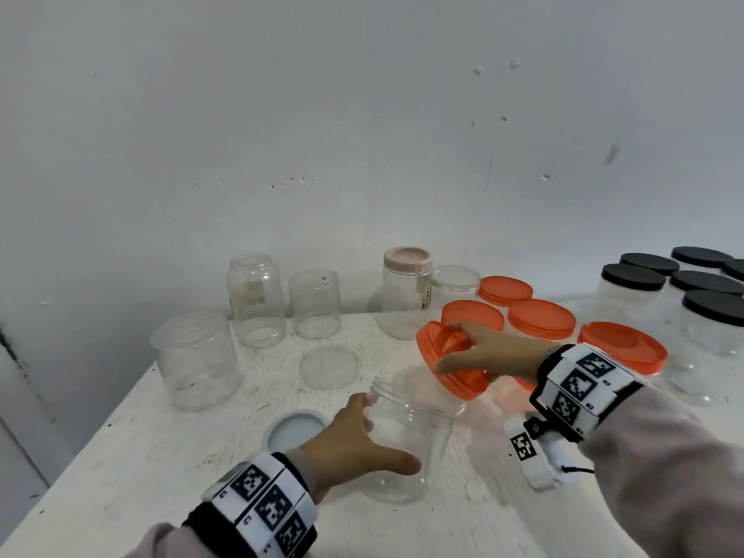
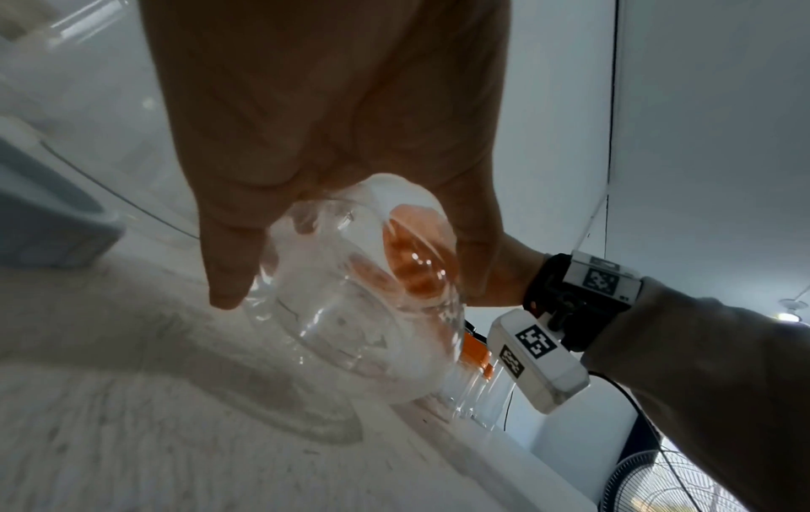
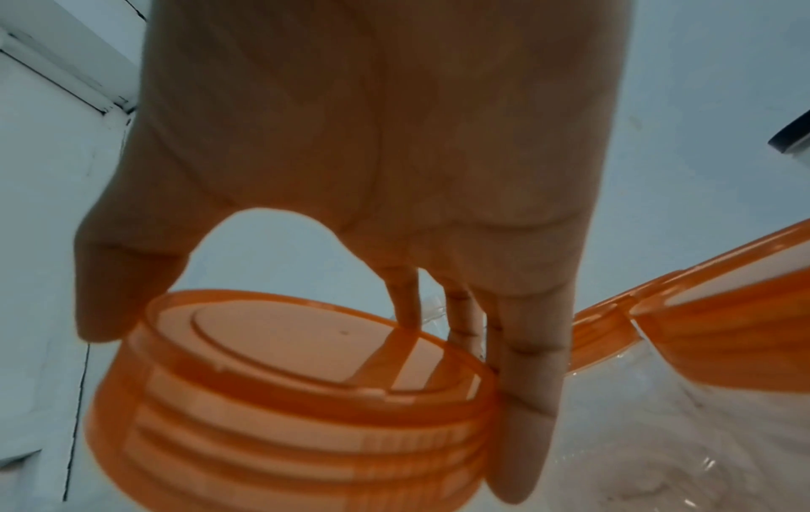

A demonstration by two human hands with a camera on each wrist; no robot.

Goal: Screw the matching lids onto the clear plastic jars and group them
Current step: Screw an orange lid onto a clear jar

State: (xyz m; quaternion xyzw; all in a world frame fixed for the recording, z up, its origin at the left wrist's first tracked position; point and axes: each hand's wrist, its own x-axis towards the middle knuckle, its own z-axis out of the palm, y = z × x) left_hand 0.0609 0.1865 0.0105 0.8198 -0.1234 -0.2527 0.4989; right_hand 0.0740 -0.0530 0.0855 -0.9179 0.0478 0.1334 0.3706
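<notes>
A lidless clear plastic jar (image 1: pixel 402 436) stands on the white table near the front. My left hand (image 1: pixel 354 441) wraps around it, thumb on the near side and fingers on the far side; the left wrist view shows the same jar (image 2: pixel 350 329) in the grip. My right hand (image 1: pixel 479 348) holds a tilted orange lid (image 1: pixel 447 368) just above and right of the jar's mouth. In the right wrist view, thumb and fingers clasp that orange lid (image 3: pixel 298 391) by its rim.
Several jars with orange lids (image 1: pixel 541 318) and black lids (image 1: pixel 632 277) stand at the right. Open clear jars (image 1: pixel 197 360) and a pink-lidded jar (image 1: pixel 406 292) line the back. A clear lid (image 1: pixel 329 366) and a pale blue lid (image 1: pixel 296 430) lie on the table (image 1: pixel 120 457).
</notes>
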